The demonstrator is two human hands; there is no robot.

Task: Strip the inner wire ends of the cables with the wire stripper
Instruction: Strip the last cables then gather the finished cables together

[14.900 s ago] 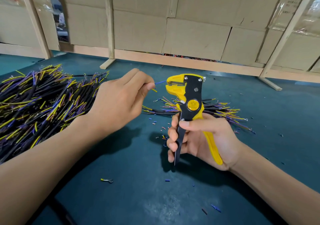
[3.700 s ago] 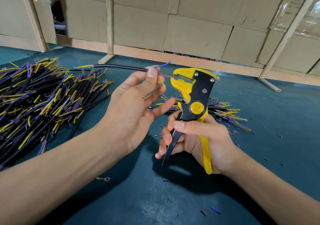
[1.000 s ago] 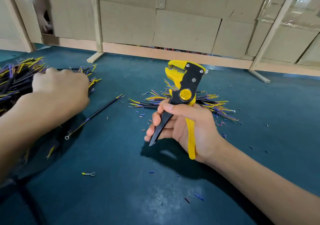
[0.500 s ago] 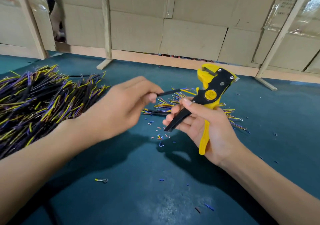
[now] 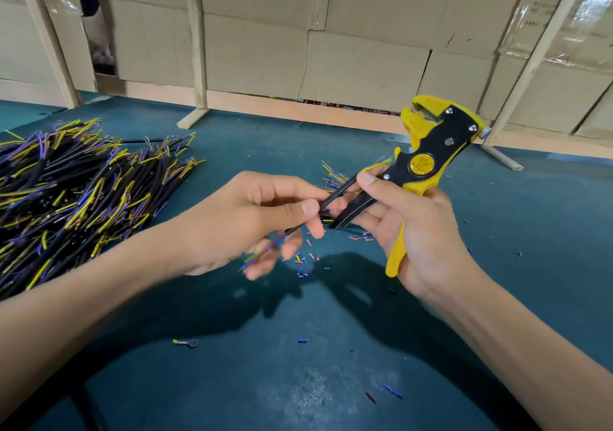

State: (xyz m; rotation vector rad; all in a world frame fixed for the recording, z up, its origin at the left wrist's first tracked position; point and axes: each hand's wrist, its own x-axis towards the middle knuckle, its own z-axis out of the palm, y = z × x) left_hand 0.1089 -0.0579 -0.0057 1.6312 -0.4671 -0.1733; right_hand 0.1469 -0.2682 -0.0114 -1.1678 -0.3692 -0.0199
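- The left hand (image 5: 245, 218) pinches a short black-sheathed cable (image 5: 335, 195) between thumb and forefinger. Its loose coloured inner wires (image 5: 262, 253) trail down past the lower fingers, pointing away from the tool.
- The right hand (image 5: 421, 231) is wrapped round the handles of a yellow-and-black wire stripper (image 5: 428, 152). The tool's head tilts up and away, and nothing sits in its mouth.
- The cable's upper end lies against the right thumb, beside the black handle, so I judge this one is only being lined up and is not yet stripped.
- Beyond both hands lies a small fan of cables with coloured tips (image 5: 335, 173), probably the finished ones.
- Scraps of cut insulation (image 5: 305, 260) dot the dark teal bench (image 5: 298, 381) under the hands, so some stripping is clearly done.
- Left of the left hand sits a big heap of black cables with yellow and purple ends (image 5: 76, 192). If that is the waiting stock, most of the job is left.
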